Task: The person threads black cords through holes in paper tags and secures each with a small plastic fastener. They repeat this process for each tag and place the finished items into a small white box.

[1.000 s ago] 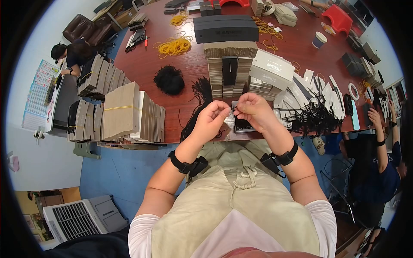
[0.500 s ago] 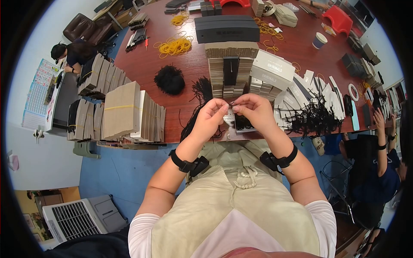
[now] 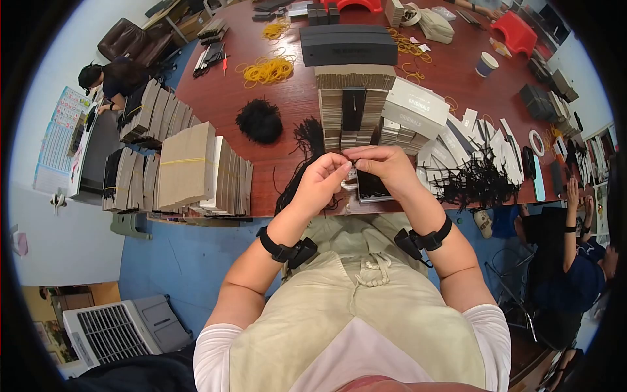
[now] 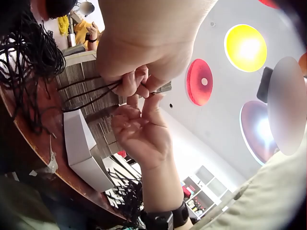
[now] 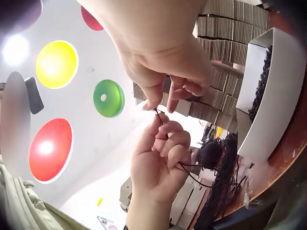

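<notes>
My left hand (image 3: 320, 183) curls its fingers round a thin black cord (image 4: 88, 91), whose strands trail out from the palm in the left wrist view. My right hand (image 3: 388, 171) meets it fingertip to fingertip above the table edge, with thumb and index finger at the cord's short end (image 5: 156, 111). Just below the hands stands an open white box (image 5: 283, 96) with black cord pieces inside. Beside the left hand lies a bundle of long black cords (image 3: 307, 140).
Stacked grey cards (image 3: 339, 108) carry a black box (image 3: 349, 44) in front. Banded card stacks (image 3: 186, 166) stand left, near a black cord ball (image 3: 259, 121). Right are white cards with black cords (image 3: 480, 176), a paper cup (image 3: 486, 64) and other people.
The right hand's fingers have straightened and come over toward the left fingertips, while the left hand keeps its place. Another person's hands at the right have shifted.
</notes>
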A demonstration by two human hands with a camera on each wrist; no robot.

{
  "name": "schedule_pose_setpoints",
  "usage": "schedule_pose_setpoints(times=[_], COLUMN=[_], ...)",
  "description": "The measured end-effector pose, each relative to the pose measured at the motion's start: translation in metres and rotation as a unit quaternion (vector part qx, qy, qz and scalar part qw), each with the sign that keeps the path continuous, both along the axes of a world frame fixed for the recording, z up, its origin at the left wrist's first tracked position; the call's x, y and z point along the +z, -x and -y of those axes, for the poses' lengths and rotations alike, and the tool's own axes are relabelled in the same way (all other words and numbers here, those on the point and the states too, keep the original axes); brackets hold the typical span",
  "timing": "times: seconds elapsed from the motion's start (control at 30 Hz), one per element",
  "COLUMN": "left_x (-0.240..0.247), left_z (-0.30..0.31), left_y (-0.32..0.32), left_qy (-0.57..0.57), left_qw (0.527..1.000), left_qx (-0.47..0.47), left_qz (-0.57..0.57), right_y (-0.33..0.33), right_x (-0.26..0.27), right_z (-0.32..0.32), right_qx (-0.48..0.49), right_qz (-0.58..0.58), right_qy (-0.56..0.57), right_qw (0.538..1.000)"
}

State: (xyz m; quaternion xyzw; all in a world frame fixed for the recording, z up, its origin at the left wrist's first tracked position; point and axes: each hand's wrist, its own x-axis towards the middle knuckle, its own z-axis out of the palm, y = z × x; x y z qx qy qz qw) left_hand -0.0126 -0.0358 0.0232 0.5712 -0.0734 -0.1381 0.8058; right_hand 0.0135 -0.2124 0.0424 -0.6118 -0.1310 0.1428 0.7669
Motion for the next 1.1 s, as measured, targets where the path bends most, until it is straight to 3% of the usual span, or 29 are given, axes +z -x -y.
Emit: schedule_pose_setpoints(times=[0.17, 0.27, 0.37, 0.47, 0.57, 0.67, 0.77, 0.8, 0.9, 0.93, 1.0, 1.03, 1.1], left_x=[-0.003, 0.003, 0.016, 0.013, 0.040, 0.044, 0.035, 0.033, 0.035, 0.028, 0.017, 0.014, 0.010], left_z=[-0.003, 0.001, -0.004, -0.025, -0.035, -0.022, -0.011, -0.011, -0.002, -0.005, -0.012, -0.014, -0.011], left_y=[-0.002, 0.000, 0.001, -0.010, -0.012, -0.014, -0.018, -0.017, -0.014, -0.013, -0.012, -0.011, -0.006], left_qy=[-0.010, -0.045, -0.163, -0.263, -0.299, -0.283, -0.292, -0.294, -0.307, -0.278, -0.144, -0.075, -0.049], left_qw=[1.000, 0.997, 0.983, 0.931, 0.898, 0.883, 0.858, 0.860, 0.856, 0.885, 0.970, 0.990, 0.993], left_qx=[-0.020, -0.028, -0.048, -0.071, -0.073, -0.063, -0.025, -0.020, 0.138, 0.136, 0.021, -0.037, -0.056], left_qz=[0.007, 0.051, 0.062, 0.242, 0.313, 0.370, 0.423, 0.417, 0.392, 0.349, 0.196, 0.114, 0.088], right_y=[-0.001, -0.003, -0.003, -0.001, 0.001, 0.008, 0.013, 0.013, 0.011, 0.011, 0.008, 0.008, 0.007], right_x=[-0.005, -0.014, -0.024, -0.013, -0.010, -0.001, -0.003, -0.004, -0.013, -0.013, -0.013, -0.013, -0.014], right_z=[0.000, -0.002, 0.003, 0.009, 0.008, 0.001, -0.004, -0.003, 0.000, 0.002, 0.005, 0.005, 0.005], right_qx=[-0.014, 0.047, 0.094, 0.102, 0.074, 0.113, 0.117, 0.106, 0.084, 0.086, 0.088, 0.089, 0.092], right_qz=[0.104, 0.096, -0.064, -0.152, -0.203, -0.154, -0.133, -0.135, -0.132, -0.137, -0.146, -0.145, -0.144], right_qy=[0.018, -0.131, -0.233, -0.169, -0.033, 0.025, 0.003, -0.007, -0.062, -0.087, -0.137, -0.143, -0.155], right_qw=[0.994, 0.986, 0.966, 0.968, 0.976, 0.981, 0.984, 0.985, 0.986, 0.983, 0.976, 0.975, 0.973])
